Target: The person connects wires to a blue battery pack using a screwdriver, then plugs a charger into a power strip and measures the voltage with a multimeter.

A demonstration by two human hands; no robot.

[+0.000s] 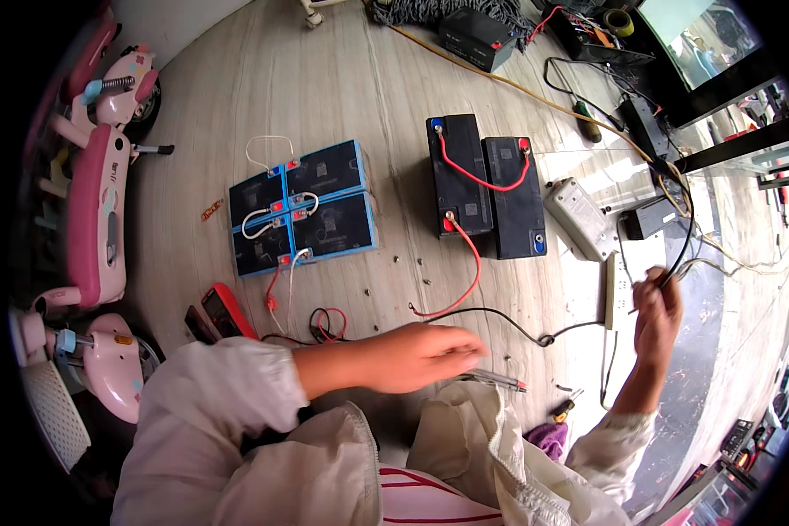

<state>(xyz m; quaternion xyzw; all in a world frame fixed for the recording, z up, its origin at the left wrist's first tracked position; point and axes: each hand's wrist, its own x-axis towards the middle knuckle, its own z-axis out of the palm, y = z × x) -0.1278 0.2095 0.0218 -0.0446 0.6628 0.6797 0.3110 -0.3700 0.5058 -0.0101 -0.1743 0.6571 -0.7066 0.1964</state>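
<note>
My left hand point(434, 355) is stretched out above the floor in front of me, fingers long and close together, holding nothing that I can see. Off to the right, my right hand point(657, 311) is closed on a black cable point(685, 241), beside a white power strip point(616, 289). Two black batteries point(458, 175) stand side by side ahead, with a red lead point(478, 181) joining their terminals. A second red lead point(479, 272) curves down from the left one toward my left hand. On the left lies a block of blue-edged batteries point(329, 223) linked by white wires.
A red multimeter point(226, 311) lies near my left sleeve. Small nuts or screws point(396, 259) are scattered on the floor. A grey charger-like box point(581, 217) and a screwdriver point(587, 123) are at right. A pink scooter point(105, 210) stands along the left; another black battery point(478, 39) sits far back.
</note>
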